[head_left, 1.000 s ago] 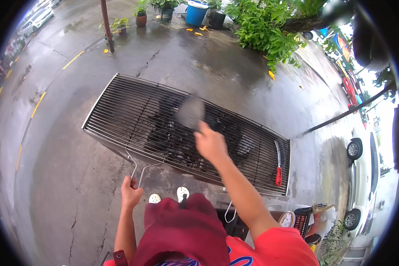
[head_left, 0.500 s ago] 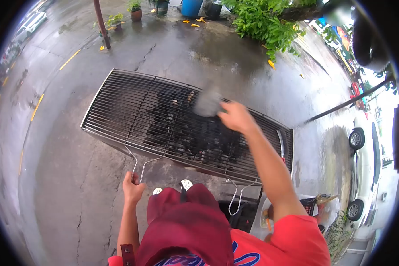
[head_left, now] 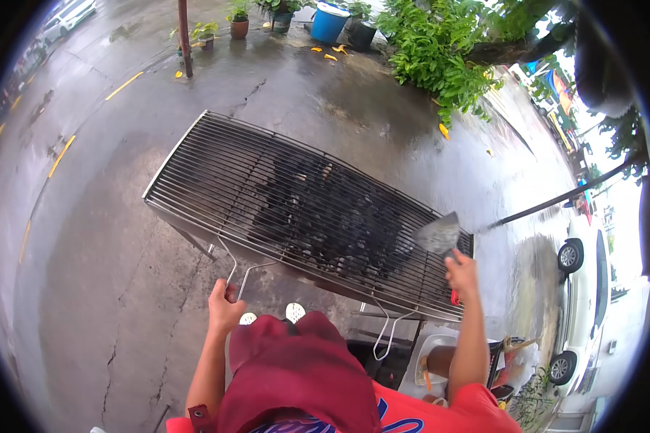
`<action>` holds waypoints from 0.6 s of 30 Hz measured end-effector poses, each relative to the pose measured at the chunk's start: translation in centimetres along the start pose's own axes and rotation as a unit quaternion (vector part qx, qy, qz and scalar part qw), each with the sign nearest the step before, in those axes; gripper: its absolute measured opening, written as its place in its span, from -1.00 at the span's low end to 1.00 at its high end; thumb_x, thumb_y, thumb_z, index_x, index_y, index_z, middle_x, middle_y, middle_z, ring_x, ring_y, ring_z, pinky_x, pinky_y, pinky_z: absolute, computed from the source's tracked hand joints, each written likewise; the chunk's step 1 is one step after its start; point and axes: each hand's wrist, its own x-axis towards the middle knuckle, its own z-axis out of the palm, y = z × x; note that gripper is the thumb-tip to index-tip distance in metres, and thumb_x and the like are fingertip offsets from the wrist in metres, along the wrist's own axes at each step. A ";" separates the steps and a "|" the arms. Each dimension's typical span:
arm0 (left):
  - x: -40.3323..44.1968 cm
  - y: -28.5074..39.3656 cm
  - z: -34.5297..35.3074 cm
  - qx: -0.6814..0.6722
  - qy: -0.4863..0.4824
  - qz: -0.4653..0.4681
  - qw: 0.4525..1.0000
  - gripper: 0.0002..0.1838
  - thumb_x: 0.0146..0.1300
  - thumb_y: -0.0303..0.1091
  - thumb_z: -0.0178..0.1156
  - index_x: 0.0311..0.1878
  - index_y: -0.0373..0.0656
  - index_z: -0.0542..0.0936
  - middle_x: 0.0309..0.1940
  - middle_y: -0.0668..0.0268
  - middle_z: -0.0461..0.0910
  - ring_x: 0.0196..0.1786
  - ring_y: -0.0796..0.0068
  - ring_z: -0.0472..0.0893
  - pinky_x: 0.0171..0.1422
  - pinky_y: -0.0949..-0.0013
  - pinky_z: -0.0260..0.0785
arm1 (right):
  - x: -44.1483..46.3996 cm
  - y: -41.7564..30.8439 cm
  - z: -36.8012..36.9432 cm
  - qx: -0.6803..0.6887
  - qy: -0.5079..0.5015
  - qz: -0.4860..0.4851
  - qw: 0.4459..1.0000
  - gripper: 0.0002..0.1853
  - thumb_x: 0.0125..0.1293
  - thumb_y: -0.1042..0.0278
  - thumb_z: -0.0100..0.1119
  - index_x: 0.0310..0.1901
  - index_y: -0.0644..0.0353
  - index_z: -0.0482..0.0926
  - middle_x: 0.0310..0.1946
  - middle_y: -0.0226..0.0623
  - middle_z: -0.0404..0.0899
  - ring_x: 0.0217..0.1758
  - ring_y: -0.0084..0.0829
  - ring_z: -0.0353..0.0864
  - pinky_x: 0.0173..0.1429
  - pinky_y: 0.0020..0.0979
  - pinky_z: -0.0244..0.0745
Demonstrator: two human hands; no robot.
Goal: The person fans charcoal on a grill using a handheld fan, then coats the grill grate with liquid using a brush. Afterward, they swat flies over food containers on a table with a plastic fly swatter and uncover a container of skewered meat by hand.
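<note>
A long charcoal grill stands in front of me, its wire grate point(head_left: 195, 166) lying over black and ashy charcoal point(head_left: 339, 216). My left hand point(head_left: 225, 307) is closed around the wire handle point(head_left: 247, 274) at the grate's near left side. In my right hand point(head_left: 462, 278) is a scraper point(head_left: 439, 234) with a wide, greyish metal blade. The blade is over the right end of the grate; whether it touches the bars I cannot tell. Just below that hand a red-handled tool point(head_left: 454, 297) lies on the grate, mostly hidden.
A second wire handle point(head_left: 390, 328) sticks out toward me on the near right. Beside my right arm is a white tray point(head_left: 420, 361) with items in it. Potted plants and a blue bucket point(head_left: 330, 23) line the far side. A white car point(head_left: 585, 289) is parked to the right.
My right hand has swept the scraper from the far middle of the grate to its right end, toward me. My left hand keeps its hold on the handle. The view has shifted slightly.
</note>
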 end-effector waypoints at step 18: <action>-0.3 -0.6 -0.7 -0.024 -0.019 0.011 0.999 -0.69 -0.24 -0.53 0.21 -0.34 -0.22 0.39 -0.58 0.44 0.28 -0.49 0.60 0.29 -0.40 0.44 0.22 | -0.2 -11.3 11.4 -0.370 0.040 -0.369 0.852 -0.57 0.14 0.18 0.11 -0.01 0.26 0.55 -0.17 0.14 0.58 -0.05 0.10 0.57 0.07 -0.05 0.45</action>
